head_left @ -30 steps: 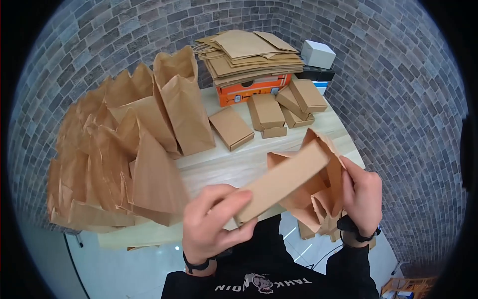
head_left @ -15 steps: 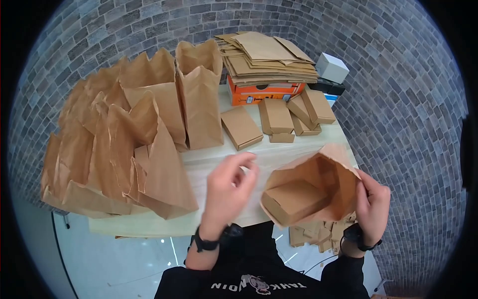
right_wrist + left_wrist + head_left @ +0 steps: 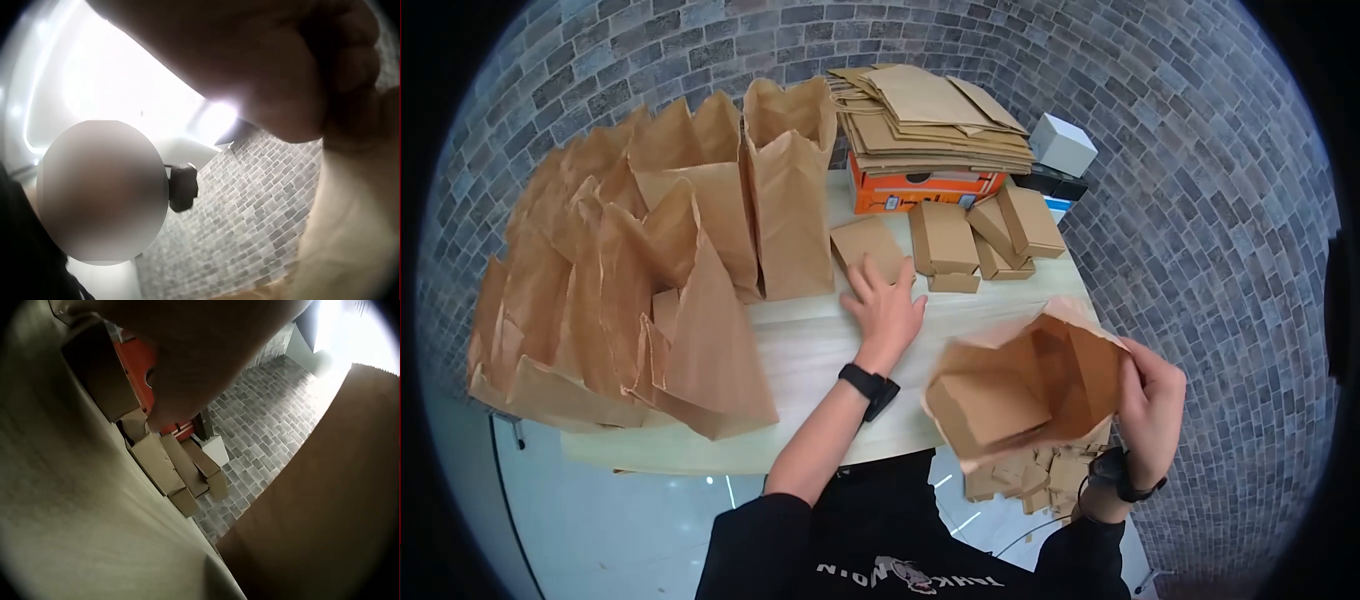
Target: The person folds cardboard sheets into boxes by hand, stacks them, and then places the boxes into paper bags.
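My left hand [image 3: 886, 312] reaches forward with fingers spread, fingertips over the near edge of a flat brown cardboard box [image 3: 866, 243]. In the left wrist view that hand [image 3: 187, 356] looms dark above the same row of boxes. With thumb and fingers my right hand [image 3: 1152, 400] pinches the rim of a brown paper bag [image 3: 1090, 370], tilted so its mouth faces me. Inside the bag lies another cardboard box [image 3: 990, 405]. The right wrist view shows the curled right hand [image 3: 281, 69] at the pale paper of the bag.
Several open paper bags [image 3: 795, 215] stand packed on the left of the table [image 3: 800, 385]. Behind are flattened bags [image 3: 940, 105] on an orange shoebox [image 3: 930, 188]. More cardboard boxes [image 3: 945, 240] lie right of centre, a white box [image 3: 1063, 145] at the back. Cardboard pieces [image 3: 1030, 480] lie below the table.
The box that my left hand held now lies inside the bag. My left hand has let it go and moved forward to the flat box. My right hand keeps its pinch on the rim.
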The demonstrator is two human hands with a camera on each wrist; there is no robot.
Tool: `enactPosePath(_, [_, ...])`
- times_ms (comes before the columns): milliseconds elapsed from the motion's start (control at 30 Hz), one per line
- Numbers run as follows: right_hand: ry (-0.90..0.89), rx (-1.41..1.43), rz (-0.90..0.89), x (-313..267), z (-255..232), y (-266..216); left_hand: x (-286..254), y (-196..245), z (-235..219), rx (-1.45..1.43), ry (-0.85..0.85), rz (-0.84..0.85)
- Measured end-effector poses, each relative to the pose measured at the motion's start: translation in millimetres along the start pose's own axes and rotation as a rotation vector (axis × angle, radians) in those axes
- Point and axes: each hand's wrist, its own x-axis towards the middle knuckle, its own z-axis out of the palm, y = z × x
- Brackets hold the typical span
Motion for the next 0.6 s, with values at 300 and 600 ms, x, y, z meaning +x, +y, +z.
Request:
enactPosePath(300, [0.005,0.078,0.162,10.5,-17.9,18.8,29.7,-11.5,16.8,0.118,-0.107,-0.006])
enactPosePath(600, [0.043,0.152,0.305,14.4,-2.9,43.0,-56.3,12.3,-146.2,-0.439,0.067,0.229])
